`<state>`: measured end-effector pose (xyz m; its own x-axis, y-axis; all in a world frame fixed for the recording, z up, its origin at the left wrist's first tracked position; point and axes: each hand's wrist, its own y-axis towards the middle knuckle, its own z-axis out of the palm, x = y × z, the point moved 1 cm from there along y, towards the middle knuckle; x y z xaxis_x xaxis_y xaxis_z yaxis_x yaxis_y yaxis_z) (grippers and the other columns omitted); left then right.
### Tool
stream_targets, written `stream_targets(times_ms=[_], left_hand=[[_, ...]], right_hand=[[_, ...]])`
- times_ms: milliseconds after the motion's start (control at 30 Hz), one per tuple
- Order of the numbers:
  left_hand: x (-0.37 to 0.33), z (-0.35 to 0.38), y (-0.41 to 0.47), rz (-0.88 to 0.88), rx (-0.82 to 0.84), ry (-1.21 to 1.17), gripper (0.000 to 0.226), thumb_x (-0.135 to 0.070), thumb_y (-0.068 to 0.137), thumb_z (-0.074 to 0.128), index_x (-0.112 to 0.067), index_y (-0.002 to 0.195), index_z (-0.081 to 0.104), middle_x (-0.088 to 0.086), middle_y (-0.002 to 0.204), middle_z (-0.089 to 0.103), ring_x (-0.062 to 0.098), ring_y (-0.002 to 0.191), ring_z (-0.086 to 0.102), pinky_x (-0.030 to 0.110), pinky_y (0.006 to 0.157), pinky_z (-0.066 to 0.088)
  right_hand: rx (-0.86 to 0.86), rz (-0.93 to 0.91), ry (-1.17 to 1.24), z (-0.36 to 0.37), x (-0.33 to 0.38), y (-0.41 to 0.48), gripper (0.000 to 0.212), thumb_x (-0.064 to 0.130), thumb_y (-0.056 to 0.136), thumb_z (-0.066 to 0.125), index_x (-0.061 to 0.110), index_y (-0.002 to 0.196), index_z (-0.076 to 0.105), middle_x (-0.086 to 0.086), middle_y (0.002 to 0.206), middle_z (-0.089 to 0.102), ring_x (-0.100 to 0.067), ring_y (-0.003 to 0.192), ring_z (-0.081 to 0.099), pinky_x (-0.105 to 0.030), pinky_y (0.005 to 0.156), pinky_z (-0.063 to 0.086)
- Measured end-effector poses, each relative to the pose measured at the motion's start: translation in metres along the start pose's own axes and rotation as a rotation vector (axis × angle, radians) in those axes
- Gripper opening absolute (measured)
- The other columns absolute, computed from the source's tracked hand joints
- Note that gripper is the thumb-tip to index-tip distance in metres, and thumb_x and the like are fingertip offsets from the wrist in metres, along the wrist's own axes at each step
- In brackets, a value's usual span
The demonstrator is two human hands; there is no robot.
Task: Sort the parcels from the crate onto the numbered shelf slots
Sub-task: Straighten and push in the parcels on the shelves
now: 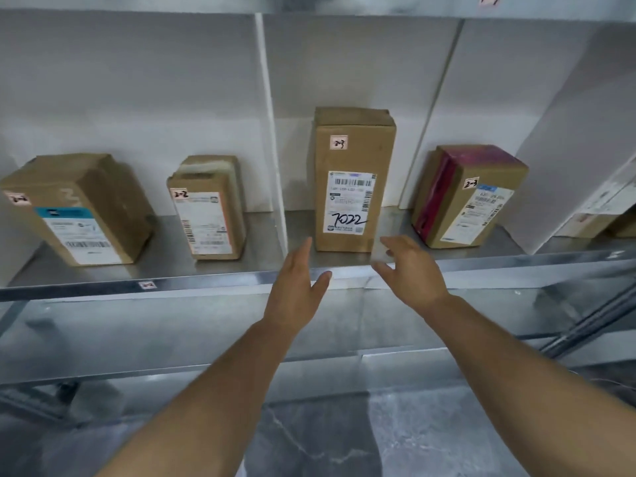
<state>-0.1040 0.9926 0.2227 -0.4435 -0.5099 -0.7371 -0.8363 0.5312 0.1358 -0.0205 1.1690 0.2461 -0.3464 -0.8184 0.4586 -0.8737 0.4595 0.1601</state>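
Note:
A tall brown parcel [352, 180] stands upright in the middle shelf slot, with a "2-3" sticker and "7022" handwritten on its label. My left hand [297, 284] and my right hand [411, 273] hover just in front of its base, one on each side, fingers spread, touching nothing. A second "2-3" parcel [471, 197] with red tape stands to its right in the same slot. Two parcels marked "2-2", a wide parcel [75, 208] and a narrow parcel [208, 208], stand in the slot to the left. The crate is out of view.
White dividers [273, 132] separate the slots on the metal shelf [206, 280], whose front lip carries a "2-2" tag [147, 285]. More boxes [595, 222] sit at far right. A lower metal shelf and grey marbled floor lie below.

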Motion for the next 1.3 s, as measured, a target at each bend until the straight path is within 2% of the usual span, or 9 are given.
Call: stream_targets(times_ms=[233,300,400,567,700,833,1000,1100,1300], left_hand=[[0.0,0.027,0.046,-0.104,-0.022,-0.076,0.074,-0.023,0.096,0.055,-0.016,0.153,0.009,0.005,0.155,0.025,0.022,0.139,0.032,0.028,0.109,0.026],[0.006,0.032,0.063,-0.098,-0.061,-0.154,0.074,-0.019,0.093,0.059,-0.015,0.153,0.015,0.006,0.153,0.031,0.022,0.14,0.031,0.033,0.115,0.026],[0.018,0.039,0.085,-0.102,-0.095,-0.223,0.07,-0.017,0.088,0.06,-0.02,0.149,0.025,0.002,0.145,0.045,0.019,0.132,0.043,0.043,0.11,0.037],[0.02,0.045,0.087,-0.12,-0.093,-0.375,0.051,-0.004,0.091,0.055,-0.018,0.138,0.044,-0.002,0.129,0.06,0.014,0.118,0.056,0.033,0.104,0.043],[0.017,0.046,0.078,-0.151,-0.17,-0.462,0.048,0.005,0.091,0.052,-0.013,0.135,0.047,-0.007,0.123,0.06,0.007,0.115,0.057,0.007,0.091,0.043],[0.015,0.05,0.067,-0.189,-0.222,-0.5,0.053,0.01,0.09,0.051,-0.012,0.138,0.044,-0.005,0.121,0.061,0.006,0.113,0.057,0.009,0.094,0.044],[0.014,0.05,0.068,-0.252,-0.236,-0.419,0.056,0.003,0.092,0.051,-0.021,0.141,0.042,-0.012,0.122,0.059,0.005,0.114,0.055,0.007,0.088,0.043],[0.014,0.052,0.067,-0.243,-0.249,-0.364,0.054,0.002,0.092,0.049,-0.023,0.141,0.042,-0.012,0.123,0.058,0.004,0.113,0.054,0.001,0.085,0.04],[0.009,0.053,0.065,-0.265,-0.242,-0.4,0.063,0.008,0.09,0.049,-0.021,0.144,0.037,-0.012,0.124,0.058,0.001,0.112,0.054,0.004,0.091,0.042]], right_hand=[[0.108,0.127,0.107,0.012,-0.019,0.046,0.069,0.026,0.094,0.06,0.01,0.15,0.024,-0.012,0.149,0.039,-0.025,0.133,0.044,-0.036,0.106,0.04],[0.118,0.146,0.155,0.02,-0.02,0.058,0.071,0.026,0.091,0.062,0.013,0.151,0.025,-0.008,0.149,0.041,-0.024,0.134,0.042,-0.04,0.107,0.04],[0.127,0.145,0.255,0.034,-0.025,0.072,0.062,0.023,0.086,0.065,0.022,0.142,0.038,0.0,0.138,0.054,-0.02,0.125,0.051,-0.041,0.102,0.046],[0.074,0.117,0.378,0.04,-0.024,0.079,0.04,0.009,0.085,0.059,0.02,0.124,0.054,0.004,0.117,0.067,-0.015,0.103,0.063,-0.03,0.09,0.051],[0.065,0.055,0.427,0.046,-0.025,0.081,0.043,0.003,0.085,0.058,0.019,0.125,0.056,0.001,0.118,0.066,-0.016,0.106,0.061,-0.032,0.094,0.05],[0.053,0.02,0.376,0.051,-0.027,0.083,0.041,0.006,0.085,0.06,0.016,0.125,0.056,-0.006,0.118,0.062,-0.02,0.108,0.059,-0.025,0.09,0.046],[0.057,-0.026,0.348,0.057,-0.032,0.086,0.043,0.009,0.086,0.062,0.011,0.128,0.055,-0.011,0.118,0.059,-0.024,0.108,0.059,-0.036,0.095,0.048],[0.065,-0.046,0.318,0.061,-0.036,0.085,0.042,0.011,0.087,0.061,0.011,0.129,0.053,-0.011,0.119,0.057,-0.024,0.107,0.059,-0.032,0.094,0.048],[0.075,-0.063,0.325,0.057,-0.037,0.083,0.045,0.01,0.086,0.061,0.009,0.13,0.05,-0.012,0.12,0.054,-0.025,0.107,0.056,-0.031,0.09,0.045]])
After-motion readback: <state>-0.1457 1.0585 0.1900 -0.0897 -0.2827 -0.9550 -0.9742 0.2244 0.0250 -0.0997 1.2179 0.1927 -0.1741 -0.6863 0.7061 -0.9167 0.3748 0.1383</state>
